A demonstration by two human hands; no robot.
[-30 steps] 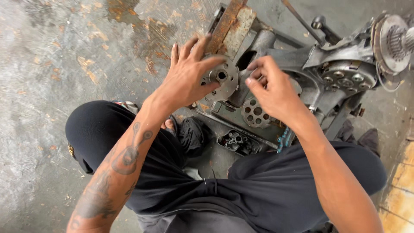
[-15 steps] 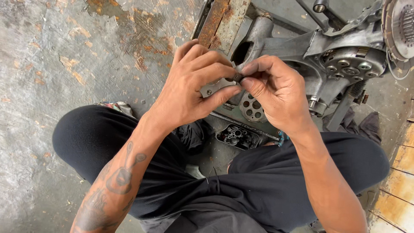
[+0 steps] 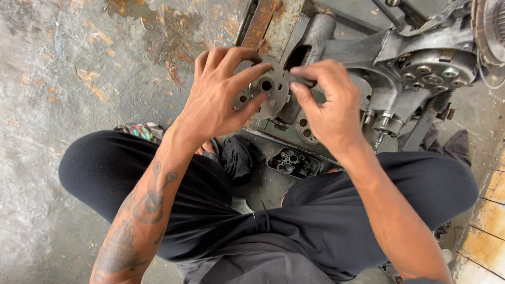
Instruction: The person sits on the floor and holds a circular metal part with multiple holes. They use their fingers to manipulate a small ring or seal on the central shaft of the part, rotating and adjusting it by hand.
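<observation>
The left hand (image 3: 218, 97) is wrapped around a round metal disc (image 3: 263, 94). The thumb sits under the disc and the fingers curl over its top edge, so the disc is held up in the air, tilted to face the person. The disc has a big hole in the middle and small holes around it.

The right hand (image 3: 329, 108) is closed in a pinch on a small grey metal piece (image 3: 299, 80). That piece touches the right edge of the disc. It is too small to tell just what kind of part it is.

Just past both hands is a big grey engine casing (image 3: 389, 58) lying on the floor (image 3: 79, 79). Under the right hand, part of another plate with holes (image 3: 304, 126) shows on the casing. Below the hands, between the person's knees, lies a small black part (image 3: 293, 162) with many holes. The person sits on the floor in dark trousers (image 3: 315, 221).

To do this bit well, I think the left hand should hold the disc very still and flat, with fingers kept off the middle hole. The right hand should move slowly and keep a firm pinch, because the small piece could slip and drop down by the legs. It helps to line the piece up with the disc first, then push gently, not hard. If it will not go, turning it a little looks better than forcing it.
</observation>
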